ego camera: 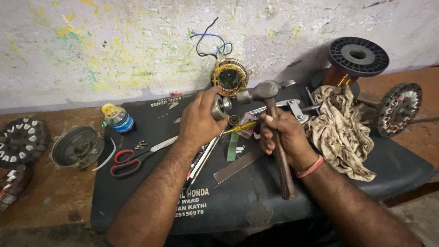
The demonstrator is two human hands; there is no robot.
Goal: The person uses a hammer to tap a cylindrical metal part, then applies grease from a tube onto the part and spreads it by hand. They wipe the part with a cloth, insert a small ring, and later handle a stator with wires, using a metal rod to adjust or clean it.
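Observation:
My left hand [200, 120] holds a small round metal bearing part [221, 106] above a black mat [137, 192]. My right hand [283, 137] grips the wooden handle of a claw hammer [270, 98]. The hammer's steel head sits right beside the bearing part, touching or nearly touching it. A yellow-handled screwdriver [240, 127] lies under the hands. Behind them a wound stator [229, 77] with loose blue and black wires leans against the wall.
Red-handled scissors [132, 160], screws [141, 145], a flat metal strip [238, 165] and a wrench [286, 106] lie on the mat. A dirty rag [340, 132], a copper wire spool [354, 61], stator cores [20, 139], a motor cover [77, 147] and a small bottle [118, 117] surround it.

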